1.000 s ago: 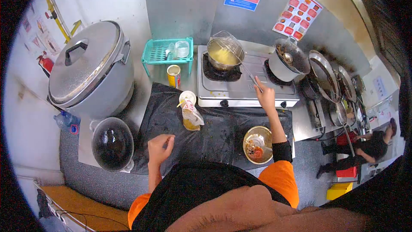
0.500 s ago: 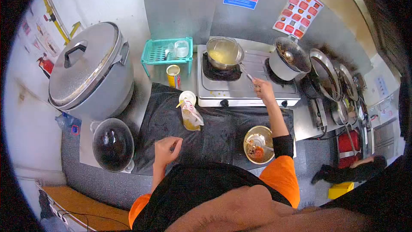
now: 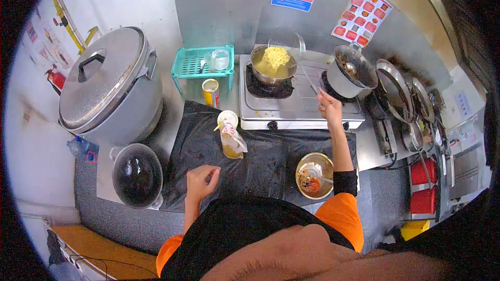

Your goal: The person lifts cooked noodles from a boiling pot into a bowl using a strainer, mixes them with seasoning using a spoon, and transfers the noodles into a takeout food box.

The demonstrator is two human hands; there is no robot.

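Right hand (image 3: 329, 106) gripping the handle of a wire strainer (image 3: 292, 41), raised over the metal pot (image 3: 268, 79) on the stove's (image 3: 302, 112) left burner. Yellow noodle-like clump (image 3: 276, 57) shows at the pot's mouth; from where I stand, can't tell whether strainer or pot bears it. Left hand (image 3: 202, 181) above black sheeting (image 3: 265, 177), fingers loosely bent, thumb apart, nothing visible in it. Steel bowl (image 3: 314, 162) beside right forearm.
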